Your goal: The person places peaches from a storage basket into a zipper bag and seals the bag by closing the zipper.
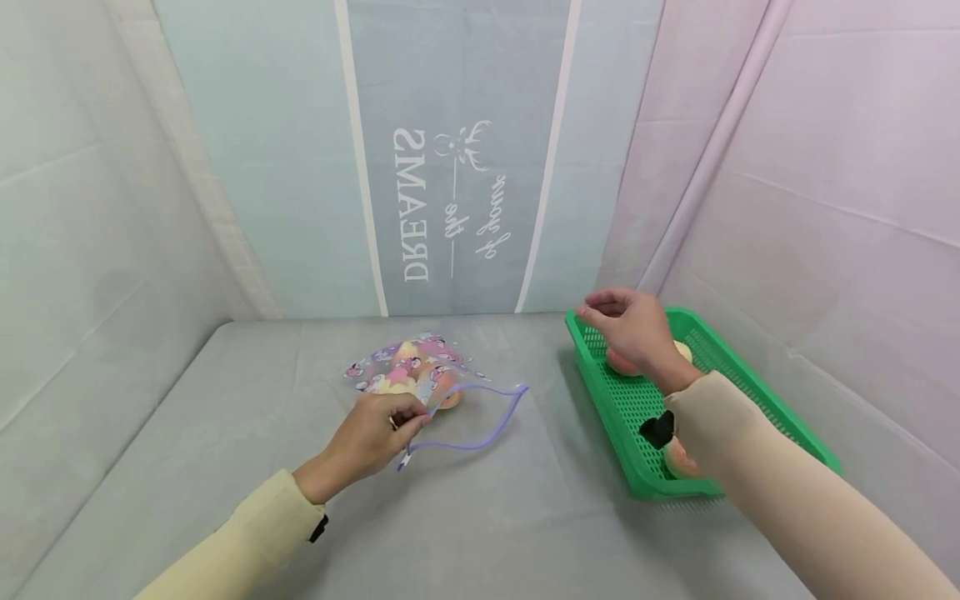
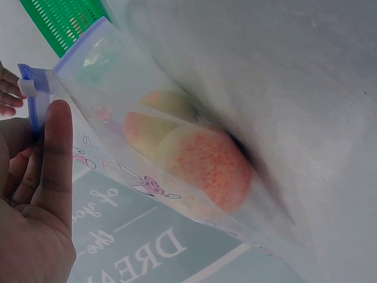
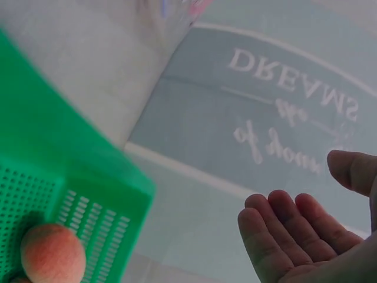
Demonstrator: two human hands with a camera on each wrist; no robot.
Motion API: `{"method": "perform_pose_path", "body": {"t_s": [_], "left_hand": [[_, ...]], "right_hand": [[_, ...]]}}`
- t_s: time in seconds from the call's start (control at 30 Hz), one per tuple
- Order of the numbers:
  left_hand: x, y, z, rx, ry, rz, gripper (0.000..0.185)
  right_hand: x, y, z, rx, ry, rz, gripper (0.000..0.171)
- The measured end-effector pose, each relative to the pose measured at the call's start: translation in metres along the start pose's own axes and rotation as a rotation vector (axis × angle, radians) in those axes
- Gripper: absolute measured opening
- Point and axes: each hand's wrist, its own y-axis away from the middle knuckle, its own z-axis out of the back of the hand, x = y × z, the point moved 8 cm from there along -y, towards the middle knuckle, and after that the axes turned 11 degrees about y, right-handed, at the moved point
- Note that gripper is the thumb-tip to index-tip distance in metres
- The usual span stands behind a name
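My left hand (image 1: 367, 437) pinches the purple-edged mouth of a clear zip bag (image 1: 468, 446) between thumb and fingers, beside its white slider (image 2: 26, 88). The bag has pink cartoon prints and lies on the table with its mouth spread apart. Several peaches (image 2: 206, 168) sit inside it, partly hidden by the prints in the head view. Over the far left part of a green basket (image 1: 602, 417) is my right hand (image 1: 637, 333), holding nothing, its thumb apart from its fingers. Peaches lie in the basket, one red (image 3: 53, 253); my forearm hides part of them.
The basket stands at the right of the grey-covered table (image 1: 480, 533), close to the pale right-hand curtain (image 1: 847, 275). A blue-grey cloth (image 1: 465, 75) with mirrored white lettering hangs behind the table. Another pale curtain (image 1: 90, 250) closes off the left side.
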Motion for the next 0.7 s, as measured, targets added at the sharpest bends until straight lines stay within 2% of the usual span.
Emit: {"method": "perform_pose_path", "body": {"t_s": [0.33, 0.5, 0.7], "left_hand": [[-0.001, 0.0, 0.0, 0.001, -0.001, -0.015, 0.019], [0.0, 0.0, -0.001, 0.0, -0.006, -0.021, 0.019], [-0.002, -0.001, 0.0, -0.009, -0.007, -0.017, 0.02]], "right_hand": [[-0.045, -0.024, 0.006, -0.039, 0.004, -0.073, 0.049], [-0.064, -0.034, 0.004, -0.024, -0.006, -0.116, 0.054], [-0.083, -0.042, 0.001, 0.0, 0.056, -0.144, 0.054]]}}
